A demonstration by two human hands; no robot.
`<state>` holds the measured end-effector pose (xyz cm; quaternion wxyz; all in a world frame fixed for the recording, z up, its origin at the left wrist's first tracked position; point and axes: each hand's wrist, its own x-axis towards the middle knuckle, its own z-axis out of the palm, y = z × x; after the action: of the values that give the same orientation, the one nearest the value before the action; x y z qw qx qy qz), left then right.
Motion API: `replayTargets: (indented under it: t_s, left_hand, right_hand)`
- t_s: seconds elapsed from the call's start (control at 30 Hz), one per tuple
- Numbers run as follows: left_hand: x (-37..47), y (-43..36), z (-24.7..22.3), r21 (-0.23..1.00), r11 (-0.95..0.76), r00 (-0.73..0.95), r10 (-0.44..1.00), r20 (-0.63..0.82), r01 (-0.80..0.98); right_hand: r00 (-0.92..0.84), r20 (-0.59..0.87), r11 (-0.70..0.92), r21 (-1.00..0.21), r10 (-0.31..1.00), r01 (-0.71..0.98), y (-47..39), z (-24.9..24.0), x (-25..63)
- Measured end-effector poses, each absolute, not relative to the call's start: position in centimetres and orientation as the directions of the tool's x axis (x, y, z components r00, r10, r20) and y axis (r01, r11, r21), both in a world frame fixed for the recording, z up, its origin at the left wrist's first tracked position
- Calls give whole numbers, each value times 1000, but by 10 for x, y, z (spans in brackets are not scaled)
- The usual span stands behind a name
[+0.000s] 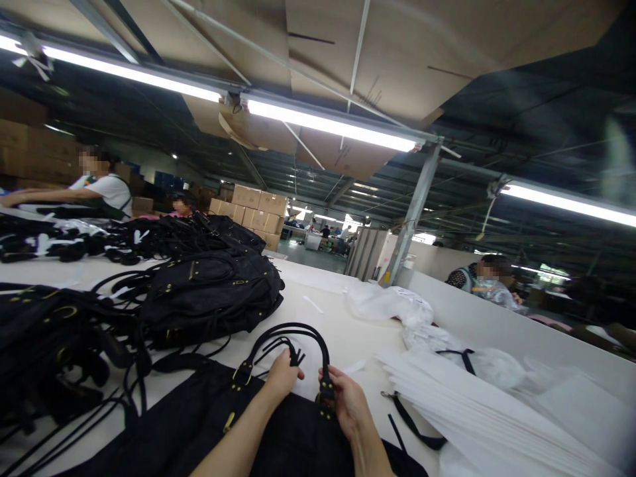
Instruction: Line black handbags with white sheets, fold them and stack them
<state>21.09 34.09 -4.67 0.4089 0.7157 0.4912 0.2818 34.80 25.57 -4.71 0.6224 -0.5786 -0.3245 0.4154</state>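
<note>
A black handbag (293,434) with brass-coloured fittings lies on the white table in front of me. Its two looped handles (293,326) stand up in an arch. My left hand (284,374) is closed between the handles, with several thin black cords (285,343) sticking out of its fist. At the right end of the arch, my right hand (348,396) pinches the base of the handle near its brass rivets. Its fingertips are partly hidden behind the strap. The lower part of the bag is cut off by the frame's bottom edge.
More black bags (213,291) are heaped to the left. Right of me lie a stack of white sheets (477,411), clear plastic bags (387,301) and a black strap with a metal clip (417,427). A low partition (462,318) edges the table. Co-workers sit beyond.
</note>
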Motion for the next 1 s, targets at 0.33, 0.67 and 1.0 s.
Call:
replayTargets:
  t_s: [0.33, 0.67, 1.0]
  left_hand:
    - [217, 329, -51, 935, -350, 711, 672, 208, 57]
    - [212, 319, -60, 850, -496, 696, 674, 249, 176]
    - [205, 317, -65, 828, -535, 584, 731, 353, 170]
  right_hand:
    - [383, -95, 13, -962, 919, -271, 252, -47, 336]
    - [520, -58, -23, -997, 852, -74, 268, -68, 338]
    - [717, 178, -307, -815, 673, 491, 252, -64, 348]
